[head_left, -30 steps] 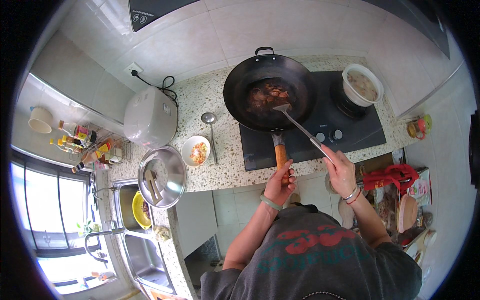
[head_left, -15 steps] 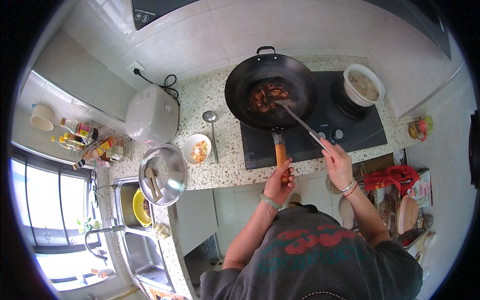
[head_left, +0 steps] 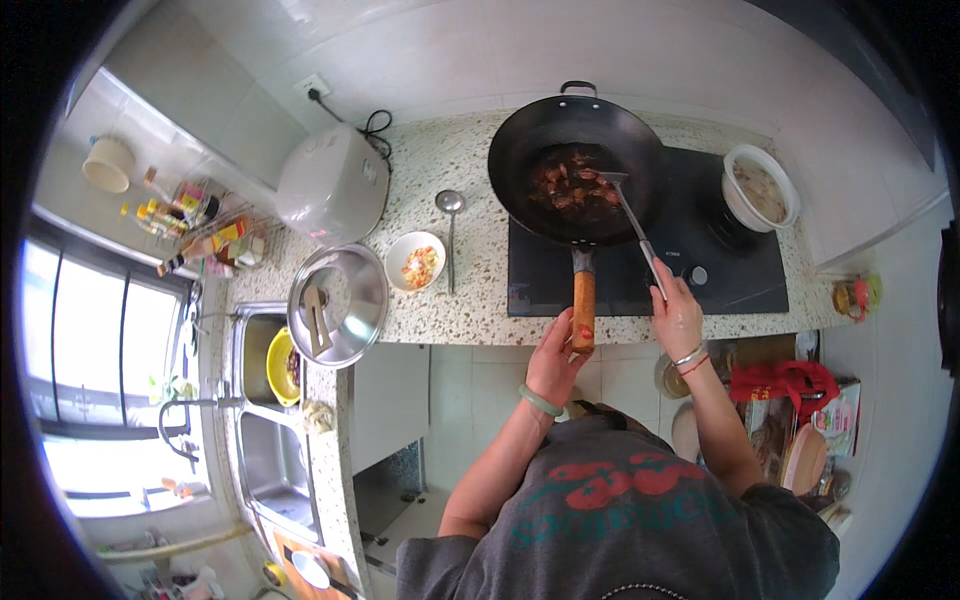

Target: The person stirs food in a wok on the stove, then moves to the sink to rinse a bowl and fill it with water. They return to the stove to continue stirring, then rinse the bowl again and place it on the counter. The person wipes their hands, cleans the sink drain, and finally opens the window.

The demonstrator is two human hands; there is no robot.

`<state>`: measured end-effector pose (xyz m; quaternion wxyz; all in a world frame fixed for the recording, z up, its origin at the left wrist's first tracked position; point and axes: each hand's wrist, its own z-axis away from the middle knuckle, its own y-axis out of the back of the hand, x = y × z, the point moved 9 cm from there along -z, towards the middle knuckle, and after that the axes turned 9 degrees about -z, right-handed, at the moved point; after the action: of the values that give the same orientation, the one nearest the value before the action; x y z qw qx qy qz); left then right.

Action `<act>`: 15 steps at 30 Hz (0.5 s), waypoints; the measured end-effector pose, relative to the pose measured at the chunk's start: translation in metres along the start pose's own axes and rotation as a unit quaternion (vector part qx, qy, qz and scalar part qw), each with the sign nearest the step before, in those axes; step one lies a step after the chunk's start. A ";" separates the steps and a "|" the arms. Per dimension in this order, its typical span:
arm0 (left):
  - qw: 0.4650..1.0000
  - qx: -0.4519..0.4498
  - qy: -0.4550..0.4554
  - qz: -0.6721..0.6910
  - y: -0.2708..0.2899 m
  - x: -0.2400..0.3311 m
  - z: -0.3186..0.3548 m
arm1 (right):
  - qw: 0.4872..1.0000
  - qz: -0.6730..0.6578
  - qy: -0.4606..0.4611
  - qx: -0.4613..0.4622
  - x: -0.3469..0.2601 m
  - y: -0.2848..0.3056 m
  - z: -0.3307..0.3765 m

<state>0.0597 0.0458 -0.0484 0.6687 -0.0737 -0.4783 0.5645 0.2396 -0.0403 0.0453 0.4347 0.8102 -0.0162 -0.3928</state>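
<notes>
The black wok (head_left: pixel 520 140) sits over the cooktop, its wooden handle (head_left: pixel 583 300) pointing toward me. My left hand (head_left: pixel 553 362) holds the handle's near end from the left and below, and the handle hides some fingers. In my right hand (head_left: pixel 679 318), closed around its grip, is a long metal spatula (head_left: pixel 641 232). Its blade rests inside the wok at the right edge of the browned meat pieces (head_left: pixel 574 187), which lie in dark, glossy sauce.
A pale bowl of soupy food (head_left: pixel 760 190) stands at the cooktop's right. Left of the wok are a ladle (head_left: pixel 450 203), a bowl of chopped ingredients (head_left: pixel 415 263), a steel lid (head_left: pixel 365 330) and a white appliance (head_left: pixel 335 185). The sink (head_left: pixel 275 470) holds a yellow basket (head_left: pixel 280 367).
The view has shifted, so the counter appears farther right. My left hand's hold on the handle looks looser, with the thumb off its top. The spatula blade has moved to the meat's right side.
</notes>
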 end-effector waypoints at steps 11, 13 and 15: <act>0.973 0.116 -0.120 0.159 0.069 0.016 0.077 | 0.903 -0.393 0.062 -0.160 -0.163 -0.009 0.031; 0.967 0.101 -0.165 0.166 0.077 0.034 0.100 | 0.880 -0.390 0.156 -0.224 -0.225 -0.048 0.052; 0.948 0.117 -0.234 0.180 0.105 0.050 0.130 | 0.863 -0.365 0.231 -0.263 -0.265 -0.087 0.077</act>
<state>-0.1108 0.0663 -0.0189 0.4294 0.0546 -0.5309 0.7286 -0.0210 0.0581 0.1232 0.4483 0.6816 0.4854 -0.3143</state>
